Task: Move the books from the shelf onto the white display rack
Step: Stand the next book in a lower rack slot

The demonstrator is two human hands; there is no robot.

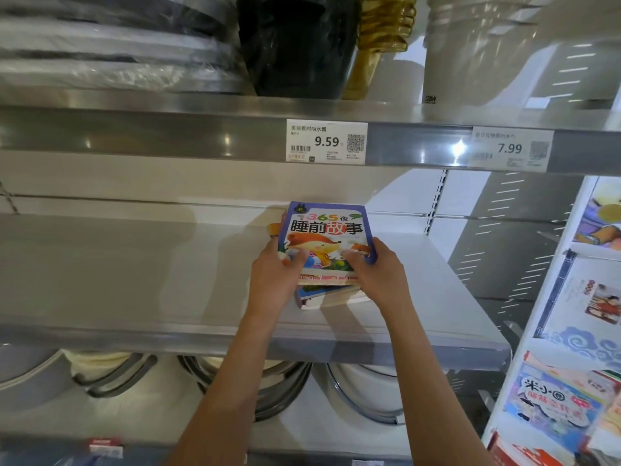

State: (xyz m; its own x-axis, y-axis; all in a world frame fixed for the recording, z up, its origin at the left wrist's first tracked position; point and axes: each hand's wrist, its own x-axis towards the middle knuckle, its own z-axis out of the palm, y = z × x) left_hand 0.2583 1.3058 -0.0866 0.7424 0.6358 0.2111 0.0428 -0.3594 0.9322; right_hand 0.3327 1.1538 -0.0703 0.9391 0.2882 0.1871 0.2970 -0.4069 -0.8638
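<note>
A small stack of children's books (327, 250) lies on the middle shelf (134, 280). The top book has a purple-blue cover with a cartoon fox. My left hand (275, 277) grips the stack's near left side, thumb on the top cover. My right hand (378, 270) grips the near right side, thumb also on the cover. Both hold the upper books; two more books (329, 295) lie underneath, sticking out toward me. The white display rack (551, 317) stands at the right edge, with several picture books in its tiers.
The upper shelf (201, 136) hangs low over the books and carries price tags, a black container, a gold object and a white bucket. Metal basins fill the shelf below. The middle shelf's left half is bare. A perforated back panel lies between shelf and rack.
</note>
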